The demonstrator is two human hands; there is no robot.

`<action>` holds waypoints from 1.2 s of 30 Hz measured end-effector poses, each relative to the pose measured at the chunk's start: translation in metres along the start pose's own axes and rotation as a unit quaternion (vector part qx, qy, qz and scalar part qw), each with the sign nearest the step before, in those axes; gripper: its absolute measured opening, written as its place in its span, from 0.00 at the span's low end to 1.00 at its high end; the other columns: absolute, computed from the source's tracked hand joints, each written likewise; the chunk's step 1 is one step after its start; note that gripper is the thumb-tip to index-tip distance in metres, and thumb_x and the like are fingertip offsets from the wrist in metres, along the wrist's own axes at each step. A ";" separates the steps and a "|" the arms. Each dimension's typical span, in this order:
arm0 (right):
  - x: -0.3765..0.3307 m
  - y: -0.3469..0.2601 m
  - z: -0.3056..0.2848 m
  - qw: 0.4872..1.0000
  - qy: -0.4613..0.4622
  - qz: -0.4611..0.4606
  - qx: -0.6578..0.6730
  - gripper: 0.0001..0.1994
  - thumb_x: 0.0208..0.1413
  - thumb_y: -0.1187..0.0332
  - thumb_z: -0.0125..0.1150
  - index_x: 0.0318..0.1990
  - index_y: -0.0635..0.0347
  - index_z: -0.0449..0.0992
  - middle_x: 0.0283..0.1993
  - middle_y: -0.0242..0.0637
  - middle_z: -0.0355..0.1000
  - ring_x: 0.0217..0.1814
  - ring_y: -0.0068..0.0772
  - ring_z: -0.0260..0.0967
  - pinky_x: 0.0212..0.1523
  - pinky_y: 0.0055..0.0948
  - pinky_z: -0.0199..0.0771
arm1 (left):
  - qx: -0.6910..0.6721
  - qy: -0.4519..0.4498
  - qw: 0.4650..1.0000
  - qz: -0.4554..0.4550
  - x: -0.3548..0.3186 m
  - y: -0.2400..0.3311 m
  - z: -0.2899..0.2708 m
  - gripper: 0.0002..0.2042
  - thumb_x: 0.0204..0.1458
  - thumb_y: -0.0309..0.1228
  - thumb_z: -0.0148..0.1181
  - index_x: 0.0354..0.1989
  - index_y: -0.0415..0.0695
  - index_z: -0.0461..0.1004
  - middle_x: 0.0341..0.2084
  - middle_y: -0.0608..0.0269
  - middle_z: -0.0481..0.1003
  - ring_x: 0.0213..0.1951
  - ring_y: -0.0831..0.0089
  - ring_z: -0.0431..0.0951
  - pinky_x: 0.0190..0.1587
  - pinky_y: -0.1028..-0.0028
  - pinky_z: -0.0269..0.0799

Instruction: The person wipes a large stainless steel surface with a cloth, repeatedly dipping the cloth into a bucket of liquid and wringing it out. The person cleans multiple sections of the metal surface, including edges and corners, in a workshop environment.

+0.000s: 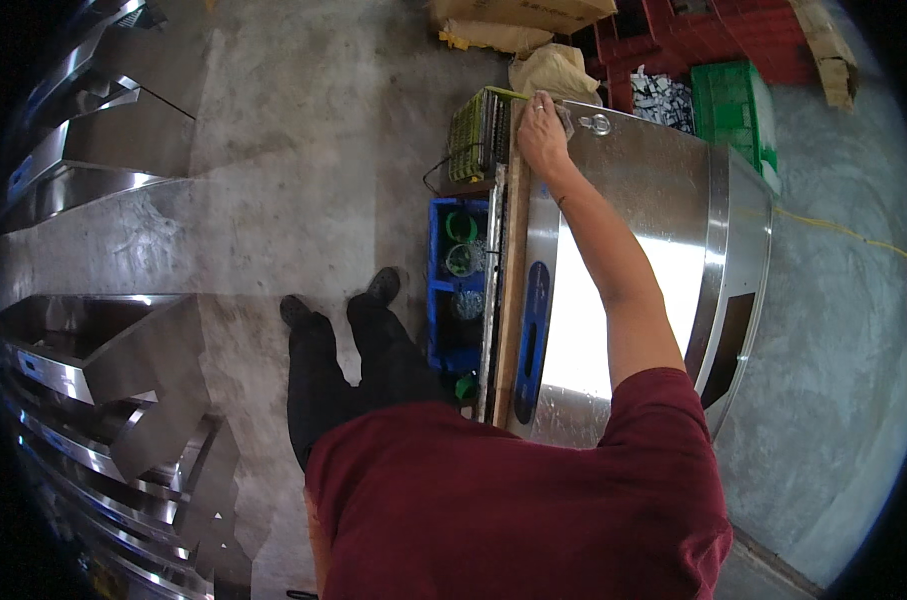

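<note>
My right arm reaches far forward over a large stainless steel housing [654, 190] with a blue control strip [532, 340] along its left side. At the housing's far left corner, my right hand [542, 132] is closed, with a small greyish, translucent piece [565, 121] showing beside the fingers. What that piece is, I cannot make out. Just right of the hand, a small round metal fitting [596, 124] sits on the steel surface. Of my left arm only a sliver shows by my body; the left hand is out of view.
Under the housing runs a wooden board [511, 290]. Left of it stand a blue bin [442, 277] holding parts and a yellow-green basket [466, 140]. Beyond are a green crate [724, 105], red crates [664, 40] and a cardboard box [524, 12]. Steel housings [139, 340] line the left.
</note>
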State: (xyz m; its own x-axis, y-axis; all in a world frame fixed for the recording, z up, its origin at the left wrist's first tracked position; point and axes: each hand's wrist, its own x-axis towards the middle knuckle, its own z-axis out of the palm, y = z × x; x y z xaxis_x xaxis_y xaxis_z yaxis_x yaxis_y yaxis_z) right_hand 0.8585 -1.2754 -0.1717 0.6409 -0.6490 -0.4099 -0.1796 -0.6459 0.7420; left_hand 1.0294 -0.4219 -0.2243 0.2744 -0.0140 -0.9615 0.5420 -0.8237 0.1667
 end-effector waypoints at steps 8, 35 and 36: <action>-0.056 0.040 -0.005 0.995 0.073 -0.061 0.001 0.26 0.68 0.62 0.50 0.66 0.70 0.76 0.72 0.53 0.71 0.78 0.51 0.62 0.82 0.50 0.53 | -0.003 -0.015 1.000 0.007 -0.002 -0.016 -0.006 0.20 0.74 0.45 0.49 0.58 0.41 0.76 0.47 0.55 0.80 0.46 0.63 0.81 0.50 0.66 0.78; -0.479 -0.233 -0.033 0.958 -0.130 -0.128 0.222 0.28 0.63 0.63 0.58 0.68 0.69 0.72 0.70 0.55 0.72 0.63 0.51 0.77 0.42 0.43 0.85 | -0.070 -0.028 0.997 -0.013 0.031 -0.192 -0.124 0.26 0.74 0.49 0.49 0.67 0.41 0.70 0.53 0.53 0.78 0.47 0.66 0.79 0.50 0.65 0.77; -0.426 -0.202 -0.022 0.971 -0.004 -0.136 0.198 0.27 0.63 0.63 0.58 0.67 0.69 0.72 0.69 0.56 0.73 0.67 0.53 0.74 0.49 0.46 0.86 | -0.058 -0.003 0.998 -0.035 0.025 -0.199 -0.121 0.26 0.74 0.49 0.48 0.68 0.41 0.70 0.53 0.53 0.78 0.47 0.65 0.80 0.50 0.65 0.77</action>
State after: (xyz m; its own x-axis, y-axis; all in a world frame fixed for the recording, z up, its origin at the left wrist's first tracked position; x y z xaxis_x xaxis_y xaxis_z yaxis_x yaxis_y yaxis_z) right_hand 0.6384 -0.8595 -0.1357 0.6991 -0.4349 -0.5675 -0.2788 -0.8967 0.3438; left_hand 1.0244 -0.1895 -0.2548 0.2281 0.0383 -0.9729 0.6480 -0.7518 0.1224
